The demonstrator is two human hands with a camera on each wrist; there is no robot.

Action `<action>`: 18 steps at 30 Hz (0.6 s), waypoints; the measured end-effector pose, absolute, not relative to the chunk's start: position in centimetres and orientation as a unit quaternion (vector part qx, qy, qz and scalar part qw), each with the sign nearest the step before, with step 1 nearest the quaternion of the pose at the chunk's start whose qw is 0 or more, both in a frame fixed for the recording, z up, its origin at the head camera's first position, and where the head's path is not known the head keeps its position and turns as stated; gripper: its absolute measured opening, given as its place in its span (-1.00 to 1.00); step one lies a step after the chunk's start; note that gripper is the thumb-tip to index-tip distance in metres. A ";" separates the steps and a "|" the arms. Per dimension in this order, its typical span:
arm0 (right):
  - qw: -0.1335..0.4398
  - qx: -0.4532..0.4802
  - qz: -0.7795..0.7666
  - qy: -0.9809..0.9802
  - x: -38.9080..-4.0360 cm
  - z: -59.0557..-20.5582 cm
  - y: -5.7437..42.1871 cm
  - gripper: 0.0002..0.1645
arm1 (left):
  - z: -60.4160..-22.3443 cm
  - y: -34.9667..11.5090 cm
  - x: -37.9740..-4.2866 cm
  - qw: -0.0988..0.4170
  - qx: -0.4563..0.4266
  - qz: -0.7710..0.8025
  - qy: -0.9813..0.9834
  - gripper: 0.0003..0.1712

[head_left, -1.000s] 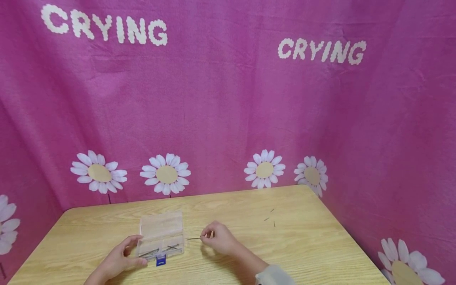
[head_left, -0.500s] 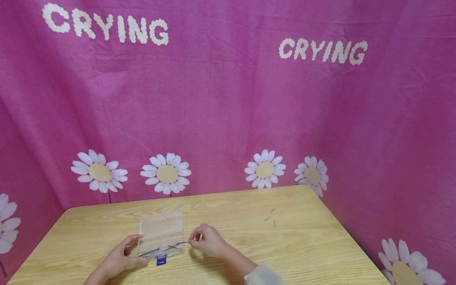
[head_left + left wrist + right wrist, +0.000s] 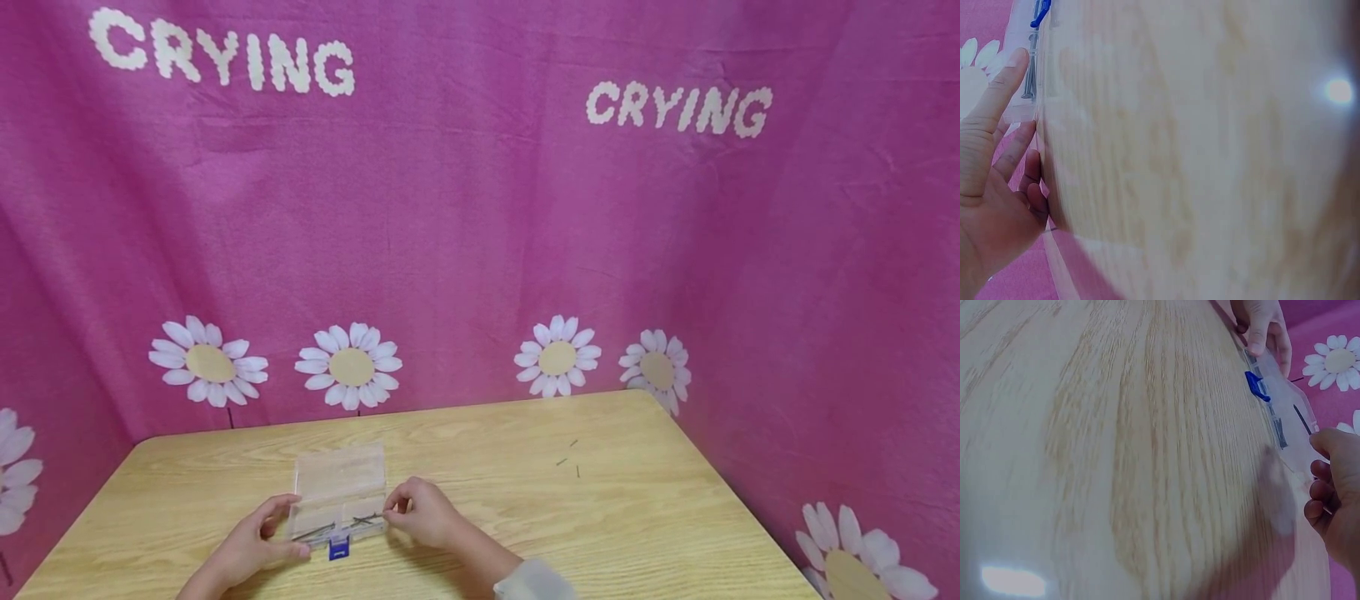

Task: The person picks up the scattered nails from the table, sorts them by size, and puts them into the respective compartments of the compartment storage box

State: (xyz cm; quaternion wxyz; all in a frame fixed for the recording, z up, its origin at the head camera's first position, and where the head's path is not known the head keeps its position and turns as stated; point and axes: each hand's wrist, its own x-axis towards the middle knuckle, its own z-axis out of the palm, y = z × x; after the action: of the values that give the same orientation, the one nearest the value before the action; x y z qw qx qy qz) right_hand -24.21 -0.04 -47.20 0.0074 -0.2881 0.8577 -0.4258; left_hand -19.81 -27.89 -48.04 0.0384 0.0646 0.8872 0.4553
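A clear plastic box (image 3: 341, 473) lies on the table with its lid tipped back and a blue latch (image 3: 340, 547) at its front. My left hand (image 3: 251, 540) grips its left end, thumb at the front corner and fingers farther back. Dark nails (image 3: 315, 532) lie in the left compartment, and more nails (image 3: 363, 520) lie crossed in the right one. My right hand (image 3: 426, 513) is at the box's right end. Its thumb and forefinger pinch a thin dark nail (image 3: 1302, 419), which points over the right compartment in the right wrist view.
Three small loose nails (image 3: 577, 472) lie apart on the wooden table (image 3: 637, 533), toward the back right. A pink curtain (image 3: 465, 208) with white flowers and lettering hangs behind the table and along its sides.
My right hand has moved left with the pinched nail, from beside the box to over its right compartment. My left hand and the box have stayed in place.
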 end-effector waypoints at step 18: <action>-0.011 -0.265 -0.440 0.858 -23.7 -47.9 -1.4 -0.90 | -48.2 -27.9 -19.9 0.042 0.062 0.463 0.883 -0.11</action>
State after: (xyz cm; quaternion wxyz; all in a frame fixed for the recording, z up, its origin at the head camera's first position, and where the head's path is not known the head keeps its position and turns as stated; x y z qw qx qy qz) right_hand -23.70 -1.41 -47.91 -0.0106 -0.2645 0.8580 -0.4402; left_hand -19.93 -27.92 -48.18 0.0417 0.0618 0.8831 0.4632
